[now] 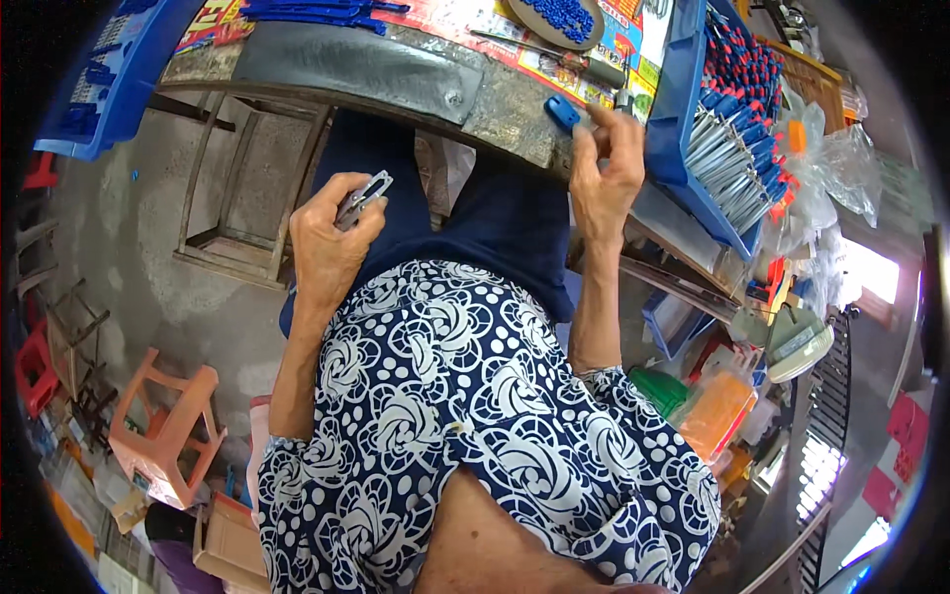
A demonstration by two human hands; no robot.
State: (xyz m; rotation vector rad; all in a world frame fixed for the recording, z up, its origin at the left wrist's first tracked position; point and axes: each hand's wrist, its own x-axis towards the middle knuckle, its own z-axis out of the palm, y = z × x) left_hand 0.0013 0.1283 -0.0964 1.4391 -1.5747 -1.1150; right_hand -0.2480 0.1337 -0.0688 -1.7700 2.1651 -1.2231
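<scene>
My left hand (pixel 327 238) is closed round a flat grey metal piece with a long slot (pixel 364 198), held over my lap in front of the bench. Its slotted end sticks up past my thumb and fingers. My right hand (pixel 608 163) hovers at the bench's front edge, fingers bent and thumb apart from them, with nothing visible in it. Just left of its fingertips, a small blue plastic part (pixel 562 111) rests on the worn bench top (pixel 510 124). A slim metal tool (pixel 524 45) lies farther back.
A blue crate (pixel 683 129) at the right holds many screwdriver-like tools with blue and red handles (pixel 737 129). At the back sits a dish of small blue pieces (pixel 564 20). Left of me are another blue bin (pixel 119 119), a wooden stool frame (pixel 233 188) and an orange stool (pixel 163 436).
</scene>
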